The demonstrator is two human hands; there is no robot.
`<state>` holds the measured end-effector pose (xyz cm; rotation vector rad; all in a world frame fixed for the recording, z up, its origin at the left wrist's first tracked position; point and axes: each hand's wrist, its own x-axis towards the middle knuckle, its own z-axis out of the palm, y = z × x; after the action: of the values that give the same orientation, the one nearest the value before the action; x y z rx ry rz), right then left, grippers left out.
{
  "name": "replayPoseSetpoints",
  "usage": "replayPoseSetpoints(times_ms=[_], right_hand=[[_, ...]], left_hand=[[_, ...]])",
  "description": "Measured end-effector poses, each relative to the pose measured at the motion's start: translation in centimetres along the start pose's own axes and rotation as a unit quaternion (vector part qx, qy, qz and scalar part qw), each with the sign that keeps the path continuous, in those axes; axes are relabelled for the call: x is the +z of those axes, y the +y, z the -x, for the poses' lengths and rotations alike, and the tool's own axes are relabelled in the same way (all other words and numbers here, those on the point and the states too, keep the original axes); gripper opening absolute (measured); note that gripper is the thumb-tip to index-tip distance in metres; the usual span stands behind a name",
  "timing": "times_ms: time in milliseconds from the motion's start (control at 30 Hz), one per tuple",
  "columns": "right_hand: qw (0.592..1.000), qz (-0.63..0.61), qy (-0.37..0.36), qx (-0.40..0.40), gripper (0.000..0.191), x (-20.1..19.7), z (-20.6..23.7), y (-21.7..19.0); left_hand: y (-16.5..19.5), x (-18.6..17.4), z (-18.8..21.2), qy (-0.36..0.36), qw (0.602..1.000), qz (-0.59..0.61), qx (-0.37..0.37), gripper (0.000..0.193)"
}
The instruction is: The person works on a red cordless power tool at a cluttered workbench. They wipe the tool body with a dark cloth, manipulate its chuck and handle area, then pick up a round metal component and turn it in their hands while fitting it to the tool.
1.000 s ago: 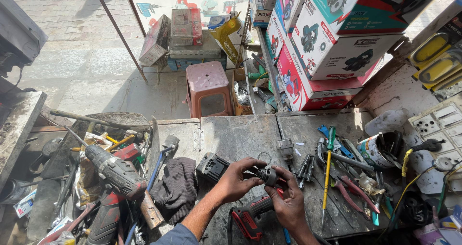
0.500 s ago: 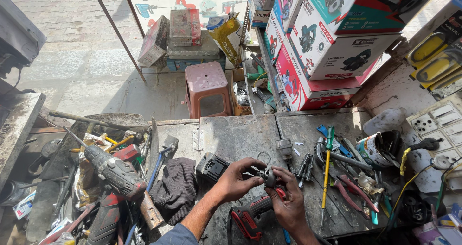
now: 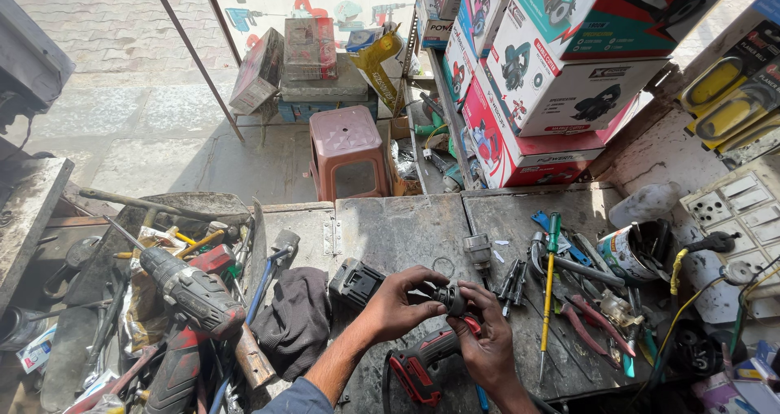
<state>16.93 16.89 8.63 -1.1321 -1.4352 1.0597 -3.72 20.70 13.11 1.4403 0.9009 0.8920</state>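
Both hands, left hand (image 3: 398, 304) and right hand (image 3: 486, 345), pinch small dark metal part (image 3: 452, 297), probably a chuck: rigid, dense, greasy; hold by the rim.

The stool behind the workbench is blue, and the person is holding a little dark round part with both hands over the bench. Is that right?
Not quite. The stool is pink, not blue, as the head view shows. The rest holds: the left hand and the right hand hold a little dark round part together over the workbench.

head cam | worn high | faces down | workbench (image 3: 406, 227) near
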Motion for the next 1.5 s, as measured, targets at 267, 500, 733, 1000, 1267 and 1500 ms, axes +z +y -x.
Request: replayPoseSetpoints(times_ms=[267,500,733,1000,1267,1500], right_hand=[[1.0,-0.005,0.003,-0.008,0.053,-0.02,0.07,0.32],[1.0,0.006,0.008,-0.024,0.053,-0.14,0.09,0.54],[1.0,0.004,0.01,-0.022,0.052,-0.12,0.14,0.74],[1.0,-0.003,0.003,-0.019,0.053,-0.22,0.24,0.8],[1.0,0.006,0.002,-0.01,0.053,-0.2,0.26,0.84],[1.0,-0.006,0.004,-0.026,0.052,-0.17,0.18,0.92]], left_hand=[[0.24,-0.11,0.11,-0.006,1.0,-0.005,0.015,0.043],[0.21,0.02,0.03,-0.006,1.0,-0.008,0.011,0.044],[0.04,-0.08,0.01,-0.013,1.0,-0.001,0.02,0.045],[0.25,-0.07,0.12,-0.008,1.0,-0.022,0.01,0.044],[0.42,-0.07,0.16,-0.006,1.0,-0.022,0.006,0.044],[0.32,-0.05,0.18,-0.008,1.0,-0.02,0.01,0.044]])
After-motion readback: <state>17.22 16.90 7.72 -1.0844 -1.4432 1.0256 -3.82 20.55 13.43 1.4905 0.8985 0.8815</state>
